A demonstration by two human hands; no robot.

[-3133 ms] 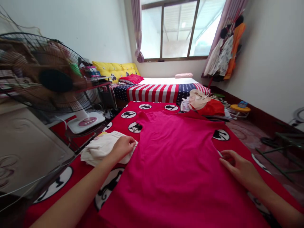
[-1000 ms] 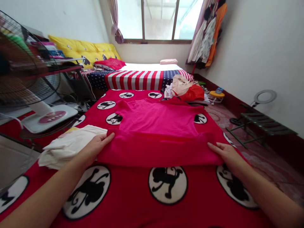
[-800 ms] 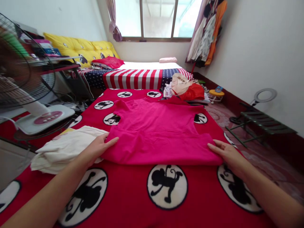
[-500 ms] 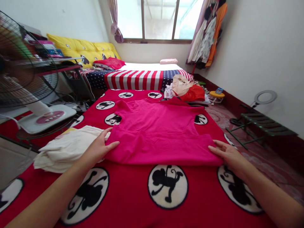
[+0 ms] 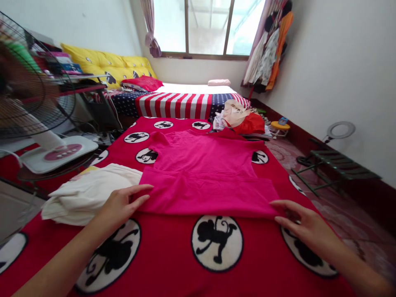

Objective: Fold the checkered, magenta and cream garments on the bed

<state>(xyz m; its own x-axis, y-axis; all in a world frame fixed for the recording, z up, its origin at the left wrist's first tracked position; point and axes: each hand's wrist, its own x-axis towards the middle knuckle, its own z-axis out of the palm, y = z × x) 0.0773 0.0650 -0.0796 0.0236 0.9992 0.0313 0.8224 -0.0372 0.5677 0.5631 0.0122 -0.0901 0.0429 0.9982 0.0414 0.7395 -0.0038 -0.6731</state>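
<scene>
A bright pink T-shirt (image 5: 204, 154) lies spread on the red blanket, its bottom part folded up into a wide band across the front. At the band's left front corner is my left hand (image 5: 125, 202), thumb and index finger apart, fingertips at the cloth's edge. My right hand (image 5: 298, 220) is at the right front corner, its thumb and fingers parted, with nothing visibly gripped. Some of its fingers are hidden behind the index finger. Beside the shirt on the left sits a folded cream-white garment (image 5: 93, 192), partly behind my left hand.
The red blanket (image 5: 167, 247) bears black monkey figures in white circles. A fan (image 5: 55, 144) stands at left. Beyond the blanket are a heap of clothes (image 5: 241, 115) and a bed (image 5: 176, 103). On the right floor are a green folding stool (image 5: 340, 163) and a ring light (image 5: 340, 130).
Both hands have loosened from the shirt's folded band and shifted toward its front corners. The band now lies flat, its ends no longer held.
</scene>
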